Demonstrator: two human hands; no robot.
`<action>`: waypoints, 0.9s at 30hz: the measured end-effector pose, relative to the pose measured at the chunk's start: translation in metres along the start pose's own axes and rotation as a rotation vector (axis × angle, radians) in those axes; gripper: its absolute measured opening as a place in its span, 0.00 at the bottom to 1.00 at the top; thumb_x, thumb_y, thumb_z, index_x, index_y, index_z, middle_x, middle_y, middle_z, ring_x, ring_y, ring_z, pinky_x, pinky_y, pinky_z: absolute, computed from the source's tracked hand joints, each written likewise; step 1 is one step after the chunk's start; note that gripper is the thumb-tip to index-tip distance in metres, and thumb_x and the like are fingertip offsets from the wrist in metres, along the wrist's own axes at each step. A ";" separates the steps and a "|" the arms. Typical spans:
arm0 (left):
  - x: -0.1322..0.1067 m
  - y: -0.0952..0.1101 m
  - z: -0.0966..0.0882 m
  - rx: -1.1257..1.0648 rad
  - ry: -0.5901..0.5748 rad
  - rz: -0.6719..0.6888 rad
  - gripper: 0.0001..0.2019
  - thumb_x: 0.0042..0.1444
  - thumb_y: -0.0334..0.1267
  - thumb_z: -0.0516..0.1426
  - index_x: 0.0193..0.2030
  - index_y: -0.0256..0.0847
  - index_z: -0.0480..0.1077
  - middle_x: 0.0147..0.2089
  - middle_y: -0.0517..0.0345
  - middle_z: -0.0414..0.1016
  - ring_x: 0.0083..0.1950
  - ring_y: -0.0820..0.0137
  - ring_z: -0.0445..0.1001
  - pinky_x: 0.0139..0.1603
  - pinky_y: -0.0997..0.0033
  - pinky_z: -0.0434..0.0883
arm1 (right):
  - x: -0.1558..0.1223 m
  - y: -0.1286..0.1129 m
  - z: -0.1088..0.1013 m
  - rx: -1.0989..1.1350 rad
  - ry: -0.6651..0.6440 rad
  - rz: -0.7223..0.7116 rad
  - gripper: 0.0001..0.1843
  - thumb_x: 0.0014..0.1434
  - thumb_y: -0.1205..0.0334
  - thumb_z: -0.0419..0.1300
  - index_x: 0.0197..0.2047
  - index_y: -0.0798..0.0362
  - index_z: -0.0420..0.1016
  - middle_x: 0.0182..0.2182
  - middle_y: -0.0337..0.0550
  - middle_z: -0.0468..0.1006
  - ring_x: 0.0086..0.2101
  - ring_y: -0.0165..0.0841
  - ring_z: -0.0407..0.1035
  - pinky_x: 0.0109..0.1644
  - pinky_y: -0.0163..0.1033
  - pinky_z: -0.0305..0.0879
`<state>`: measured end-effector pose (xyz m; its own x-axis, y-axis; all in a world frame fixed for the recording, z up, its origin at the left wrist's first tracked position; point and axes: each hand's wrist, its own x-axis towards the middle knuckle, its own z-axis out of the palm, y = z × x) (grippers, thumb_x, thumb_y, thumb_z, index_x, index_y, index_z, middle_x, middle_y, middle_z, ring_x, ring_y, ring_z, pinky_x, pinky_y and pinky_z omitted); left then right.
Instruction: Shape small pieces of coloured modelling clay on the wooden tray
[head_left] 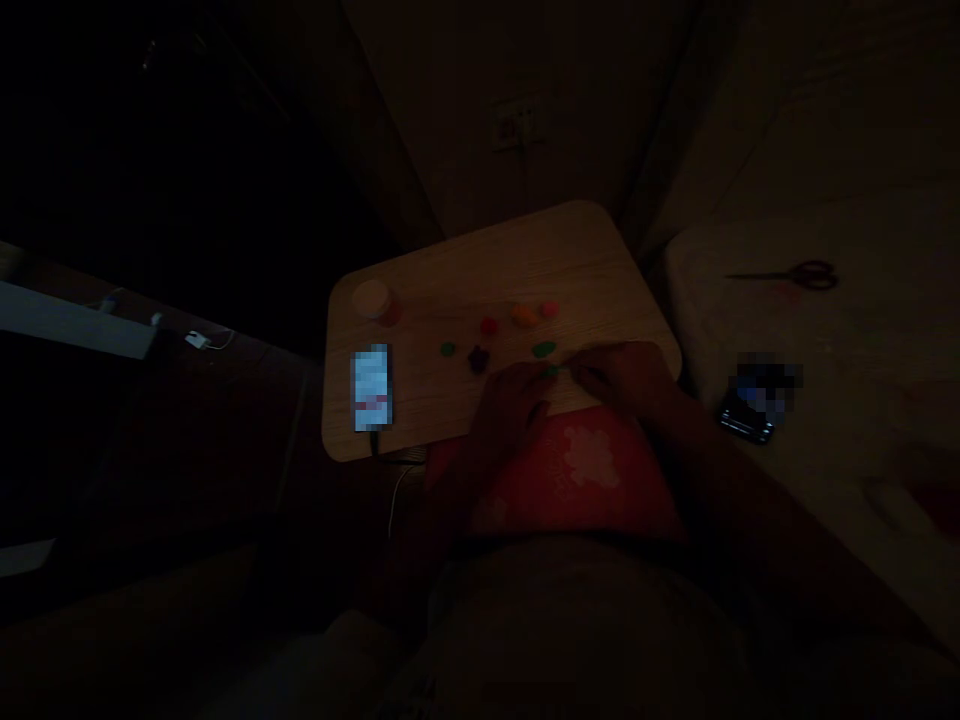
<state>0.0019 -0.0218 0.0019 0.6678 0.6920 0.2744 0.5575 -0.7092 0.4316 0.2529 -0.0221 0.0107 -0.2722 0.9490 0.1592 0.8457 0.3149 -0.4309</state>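
The scene is very dark. A small wooden lap table (450, 260) stands in front of me. My left hand (514, 392) and my right hand (619, 372) rest at its near edge, fingertips meeting on a small green piece (553, 372) that they seem to pinch together. Just beyond lies a flat green lump (544, 349). Further out sit a dark purple lump (478, 359), a small green lump (448, 349), a red lump (489, 325), an orange lump (524, 315) and a pink lump (550, 309).
A lit phone (372, 388) lies on the table's left side with a cable off the near edge. A small round tub (373, 299) stands behind it. Scissors (802, 275) and another dark device (754, 400) lie on the bedding at right. A red patterned cloth (577, 470) covers my lap.
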 end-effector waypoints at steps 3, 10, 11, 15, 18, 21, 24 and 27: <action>0.000 -0.001 0.001 0.011 0.000 0.002 0.21 0.69 0.35 0.57 0.68 0.43 0.74 0.71 0.45 0.75 0.71 0.53 0.72 0.72 0.45 0.68 | -0.001 0.001 -0.001 -0.029 0.001 0.001 0.17 0.70 0.54 0.59 0.50 0.44 0.90 0.45 0.45 0.90 0.40 0.45 0.84 0.39 0.44 0.68; -0.001 -0.002 0.003 0.015 0.014 0.016 0.21 0.70 0.36 0.57 0.68 0.42 0.74 0.70 0.45 0.75 0.71 0.53 0.71 0.72 0.46 0.68 | -0.004 -0.002 -0.003 0.024 -0.001 -0.047 0.17 0.70 0.57 0.59 0.50 0.45 0.90 0.47 0.45 0.90 0.43 0.43 0.84 0.42 0.42 0.70; -0.001 -0.002 0.002 0.015 0.010 0.011 0.21 0.70 0.36 0.56 0.68 0.43 0.73 0.71 0.46 0.75 0.71 0.53 0.71 0.72 0.46 0.68 | -0.005 -0.003 -0.002 0.008 -0.016 -0.033 0.16 0.70 0.57 0.59 0.50 0.45 0.90 0.47 0.44 0.90 0.42 0.42 0.84 0.42 0.42 0.70; 0.000 0.000 0.000 0.021 -0.017 -0.001 0.22 0.71 0.36 0.56 0.69 0.43 0.72 0.72 0.46 0.73 0.72 0.54 0.70 0.73 0.45 0.68 | -0.002 -0.007 -0.003 -0.060 -0.086 0.041 0.18 0.70 0.55 0.58 0.52 0.45 0.89 0.46 0.45 0.90 0.42 0.42 0.84 0.42 0.41 0.69; -0.001 -0.001 0.001 0.022 -0.003 0.011 0.21 0.71 0.36 0.56 0.68 0.41 0.73 0.71 0.45 0.74 0.71 0.54 0.71 0.72 0.46 0.68 | 0.000 -0.006 -0.005 -0.065 -0.092 0.053 0.18 0.70 0.54 0.59 0.53 0.45 0.89 0.47 0.45 0.90 0.43 0.44 0.84 0.42 0.42 0.69; -0.001 -0.002 0.003 0.022 0.013 0.008 0.20 0.70 0.35 0.56 0.67 0.41 0.74 0.71 0.45 0.75 0.70 0.54 0.71 0.71 0.46 0.69 | -0.001 -0.003 -0.005 0.001 -0.072 0.021 0.18 0.70 0.55 0.58 0.52 0.45 0.89 0.50 0.44 0.89 0.46 0.44 0.84 0.44 0.41 0.71; -0.001 -0.002 0.003 0.020 0.003 -0.002 0.21 0.70 0.35 0.57 0.67 0.42 0.74 0.71 0.46 0.75 0.71 0.54 0.71 0.72 0.45 0.68 | -0.004 0.000 -0.002 0.051 -0.032 0.008 0.19 0.71 0.56 0.57 0.53 0.46 0.89 0.51 0.44 0.89 0.48 0.43 0.84 0.47 0.41 0.72; -0.001 -0.002 0.001 0.017 -0.002 0.005 0.21 0.70 0.35 0.57 0.67 0.41 0.74 0.71 0.45 0.75 0.71 0.54 0.71 0.73 0.46 0.68 | -0.007 0.000 0.002 0.048 -0.018 0.017 0.18 0.70 0.57 0.58 0.53 0.46 0.89 0.50 0.45 0.89 0.47 0.44 0.84 0.47 0.42 0.73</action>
<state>0.0008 -0.0213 0.0000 0.6719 0.6879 0.2744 0.5622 -0.7149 0.4156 0.2537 -0.0287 0.0078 -0.2666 0.9542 0.1358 0.8272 0.2989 -0.4759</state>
